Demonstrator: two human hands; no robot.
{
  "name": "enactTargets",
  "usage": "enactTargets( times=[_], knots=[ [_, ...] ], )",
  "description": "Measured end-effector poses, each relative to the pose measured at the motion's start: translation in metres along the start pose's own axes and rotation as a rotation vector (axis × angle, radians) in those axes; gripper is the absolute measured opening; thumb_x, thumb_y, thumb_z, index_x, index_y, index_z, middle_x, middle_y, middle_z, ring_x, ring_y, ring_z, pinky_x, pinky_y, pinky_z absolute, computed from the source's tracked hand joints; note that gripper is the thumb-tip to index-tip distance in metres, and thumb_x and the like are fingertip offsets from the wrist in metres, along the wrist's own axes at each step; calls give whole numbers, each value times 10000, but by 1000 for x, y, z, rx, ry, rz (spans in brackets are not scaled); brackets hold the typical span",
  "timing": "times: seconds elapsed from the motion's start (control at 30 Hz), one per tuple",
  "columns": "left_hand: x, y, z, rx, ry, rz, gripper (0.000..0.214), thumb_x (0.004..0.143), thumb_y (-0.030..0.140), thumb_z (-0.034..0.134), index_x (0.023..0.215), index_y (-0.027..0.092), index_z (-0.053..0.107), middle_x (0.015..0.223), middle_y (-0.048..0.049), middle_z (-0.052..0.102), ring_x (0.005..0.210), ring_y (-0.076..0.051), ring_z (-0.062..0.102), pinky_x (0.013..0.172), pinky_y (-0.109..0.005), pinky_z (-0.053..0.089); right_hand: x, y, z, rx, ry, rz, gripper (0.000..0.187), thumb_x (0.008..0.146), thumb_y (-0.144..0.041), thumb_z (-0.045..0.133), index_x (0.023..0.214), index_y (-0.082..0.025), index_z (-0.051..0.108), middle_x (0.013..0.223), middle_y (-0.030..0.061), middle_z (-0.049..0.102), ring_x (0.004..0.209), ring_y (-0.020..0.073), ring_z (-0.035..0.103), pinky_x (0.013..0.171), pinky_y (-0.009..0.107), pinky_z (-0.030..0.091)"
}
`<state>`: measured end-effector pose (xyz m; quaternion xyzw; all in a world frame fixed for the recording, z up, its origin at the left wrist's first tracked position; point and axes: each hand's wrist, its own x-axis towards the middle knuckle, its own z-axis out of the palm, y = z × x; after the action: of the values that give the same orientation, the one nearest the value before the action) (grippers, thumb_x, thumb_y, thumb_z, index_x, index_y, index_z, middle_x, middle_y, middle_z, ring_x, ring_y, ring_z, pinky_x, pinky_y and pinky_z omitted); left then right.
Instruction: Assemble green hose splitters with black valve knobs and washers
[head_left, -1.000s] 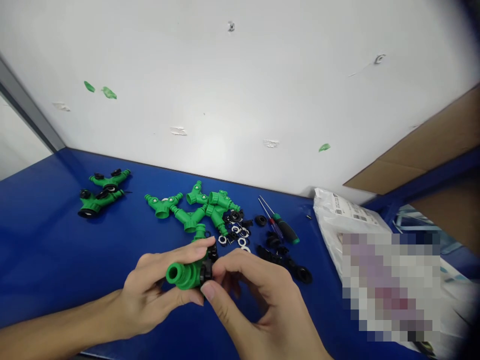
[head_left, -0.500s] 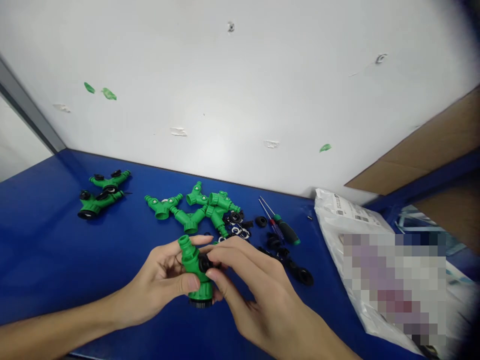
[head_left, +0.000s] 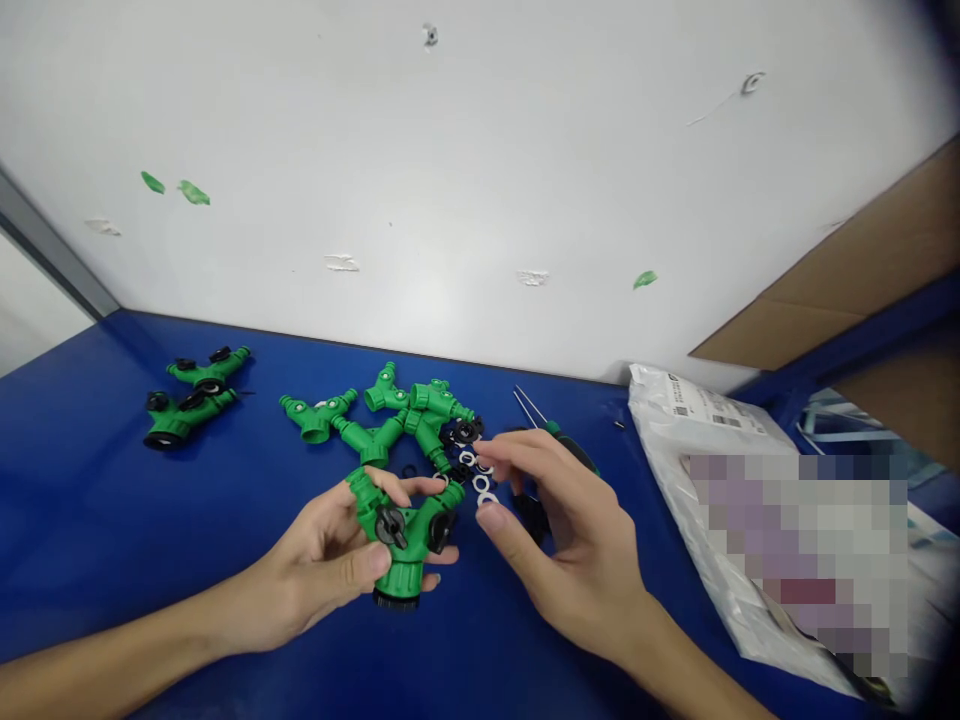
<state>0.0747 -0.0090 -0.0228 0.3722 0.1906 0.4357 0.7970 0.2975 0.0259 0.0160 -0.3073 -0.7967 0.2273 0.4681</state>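
A left hand (head_left: 315, 570) holds a green plastic two-way hose splitter (head_left: 405, 565) low over a blue surface (head_left: 75, 520), its grip closed around the body, with the fingers wrapped behind and the thumb across the front. Black shut-off knobs (head_left: 391, 526) face up and a black-rimmed collar (head_left: 396, 600) points toward the person. The right hand (head_left: 570, 545) is open, its grip released and empty, its fingertips (head_left: 481, 447) just beside a scatter of white washers (head_left: 480, 484) and black rubber parts (head_left: 465, 431). Beyond lie a heap of matching green splitters (head_left: 379, 440), a further pair at far left (head_left: 191, 400) and a green-and-black screwdriver (head_left: 577, 452), partly behind the right hand. A white plastic bag (head_left: 697, 420), partly pixelated, sits at right against a white wall (head_left: 480, 200).
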Motion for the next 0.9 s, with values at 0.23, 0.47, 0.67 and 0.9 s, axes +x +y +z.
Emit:
enactTargets(
  times=[0.23,0.47,0.67,0.9],
  knots=[
    [3,-2,2,-68,82,-14,240,922,151,643,1139,253,647,1445,-94,577,1233,-276,617,1052,-492,475,-21,12,10,230,-104,273,400,858,-204,697,1238,-236,573,951,42,621,815,174,620,671,322,531],
    [-1,-2,2,-135,66,-85,302,915,131,640,1187,262,624,1346,-72,645,1210,-241,623,1064,-480,464,-27,9,22,542,-165,541,262,902,-235,635,1162,-222,609,1047,77,682,803,168,656,733,354,567],
    [-2,-7,3,-95,150,-66,237,890,192,690,1113,247,632,1232,-54,677,1105,-226,652,972,-500,538,-28,9,25,498,-179,490,293,902,-168,645,1153,-313,686,1124,42,663,856,155,645,778,334,565],
    [3,-8,6,-87,220,-80,200,871,159,713,1029,224,610,1295,-86,669,1097,-252,684,910,-487,569,-29,11,23,421,-96,466,247,894,-227,664,1140,-240,651,1082,61,670,800,153,684,726,314,605]
  ],
)
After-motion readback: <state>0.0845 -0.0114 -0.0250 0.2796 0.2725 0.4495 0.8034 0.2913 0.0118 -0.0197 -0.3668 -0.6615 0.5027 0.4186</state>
